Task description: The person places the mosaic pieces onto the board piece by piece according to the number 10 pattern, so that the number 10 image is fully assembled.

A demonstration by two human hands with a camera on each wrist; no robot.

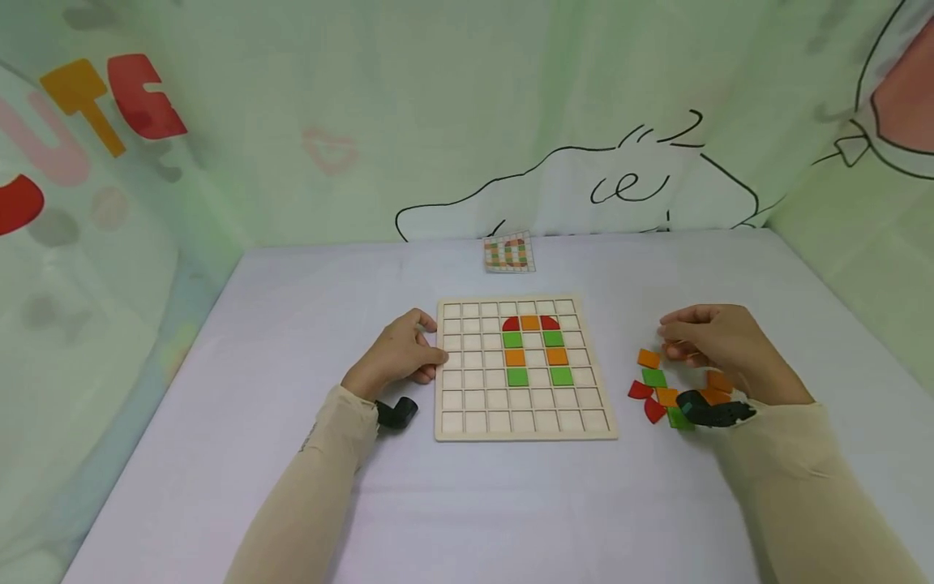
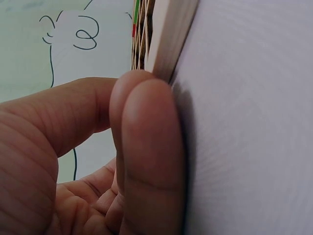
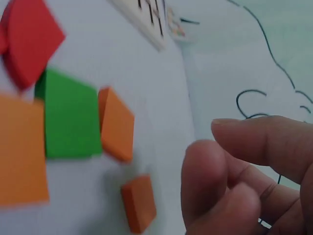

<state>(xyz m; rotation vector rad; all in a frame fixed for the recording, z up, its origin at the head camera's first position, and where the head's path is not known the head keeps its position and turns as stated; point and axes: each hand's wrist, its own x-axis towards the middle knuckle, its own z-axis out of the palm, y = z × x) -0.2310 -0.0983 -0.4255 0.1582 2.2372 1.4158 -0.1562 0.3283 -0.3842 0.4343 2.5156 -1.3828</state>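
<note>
A pale grid board lies flat, with red, orange and green tiles forming an arch in its squares. My left hand rests at its left side, thumb and finger touching the edge; in the left wrist view the fingertips meet the board's side. To the right of the board, my right hand hovers over loose tiles, fingers bent and nothing visible between them. Below it lie an orange tile, a green tile and a red quarter-round tile. The right wrist view shows a green tile near the fingers.
A small printed pattern card lies at the table's back edge, behind the board. The white-covered table meets a green printed curtain at the back. Black wrist cameras hang below both cuffs.
</note>
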